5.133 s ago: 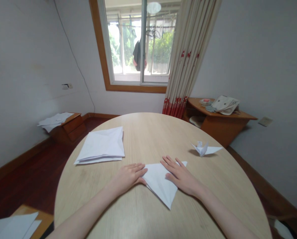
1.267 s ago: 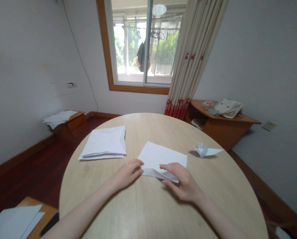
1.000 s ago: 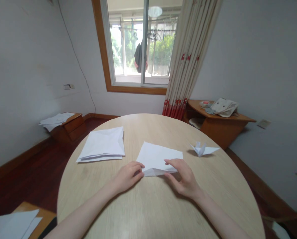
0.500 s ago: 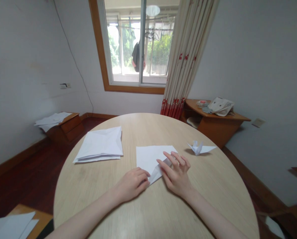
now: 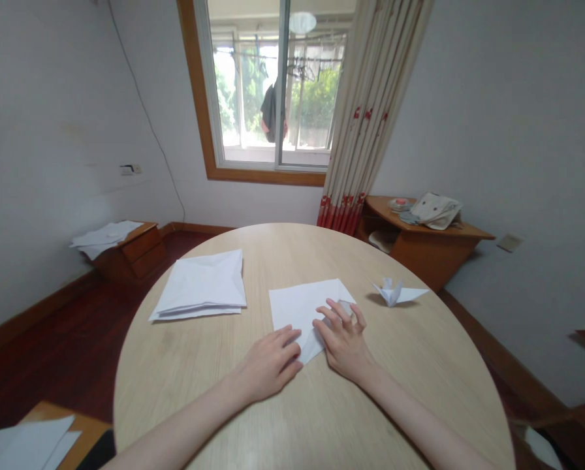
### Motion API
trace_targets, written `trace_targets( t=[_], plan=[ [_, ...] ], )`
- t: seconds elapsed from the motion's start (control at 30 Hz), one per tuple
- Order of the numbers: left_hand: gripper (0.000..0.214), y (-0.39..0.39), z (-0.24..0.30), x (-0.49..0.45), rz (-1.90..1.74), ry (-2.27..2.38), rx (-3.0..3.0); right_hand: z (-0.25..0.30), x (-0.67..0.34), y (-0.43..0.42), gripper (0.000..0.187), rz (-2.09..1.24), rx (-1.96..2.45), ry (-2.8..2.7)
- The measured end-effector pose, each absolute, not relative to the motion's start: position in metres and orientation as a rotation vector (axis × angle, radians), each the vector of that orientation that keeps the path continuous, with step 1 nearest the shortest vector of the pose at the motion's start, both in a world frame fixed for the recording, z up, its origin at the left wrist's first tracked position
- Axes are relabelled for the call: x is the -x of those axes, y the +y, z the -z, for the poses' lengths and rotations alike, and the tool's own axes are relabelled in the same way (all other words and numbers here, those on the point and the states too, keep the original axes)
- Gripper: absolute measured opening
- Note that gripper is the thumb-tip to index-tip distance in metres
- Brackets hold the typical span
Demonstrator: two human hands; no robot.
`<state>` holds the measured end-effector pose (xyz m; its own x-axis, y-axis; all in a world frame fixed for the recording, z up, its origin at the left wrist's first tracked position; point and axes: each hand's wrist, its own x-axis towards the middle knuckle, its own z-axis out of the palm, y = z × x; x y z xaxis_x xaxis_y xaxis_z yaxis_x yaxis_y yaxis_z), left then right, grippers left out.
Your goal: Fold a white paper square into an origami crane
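Note:
A white sheet of paper [image 5: 295,303] lies on the round table in front of me, its lower right edge folded over. My left hand [image 5: 275,360] is at the sheet's lower left corner, fingers curled and thumb close to the index finger on the paper. Across the folded side rests my right hand [image 5: 342,339], its fingers spread and bent, fingertips touching the paper. Part of the fold is hidden under both hands. To the right stands a folded paper crane [image 5: 393,294], apart from the right hand.
A stack of white paper [image 5: 199,284] lies on the left of the wooden table [image 5: 312,424]. More paper sheets [image 5: 23,444] rest on a wooden surface at the lower left. Beyond the table are a small cabinet [image 5: 143,251], a curtain [image 5: 365,117] and a corner shelf [image 5: 424,251].
The sheet has turned slightly, its upper right corner higher now. My left hand has shifted a little right and its fingers reach further over the paper; the right hand's fingers have drawn in slightly.

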<state>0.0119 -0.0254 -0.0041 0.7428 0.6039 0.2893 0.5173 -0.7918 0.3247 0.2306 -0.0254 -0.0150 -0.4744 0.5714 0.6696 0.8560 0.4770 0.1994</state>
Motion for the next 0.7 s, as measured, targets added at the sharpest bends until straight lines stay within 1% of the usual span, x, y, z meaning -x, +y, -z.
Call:
trace_targets(
  t=[0.37, 0.57, 0.7],
  plan=[
    [0.02, -0.03, -0.001, -0.015, -0.541, 0.953, -2.777, 0.008, -0.22, -0.016, 0.022, 0.609, 1.203, -2.336],
    [0.03, -0.036, -0.007, -0.015, -0.468, 0.969, -2.824, 0.003, -0.223, -0.019, 0.019, 0.568, 1.169, -2.289],
    [0.041, -0.036, -0.006, -0.016, -0.425, 0.948, -2.826, -0.002, -0.225, -0.023, 0.014, 0.569, 1.154, -2.266]
  ],
)
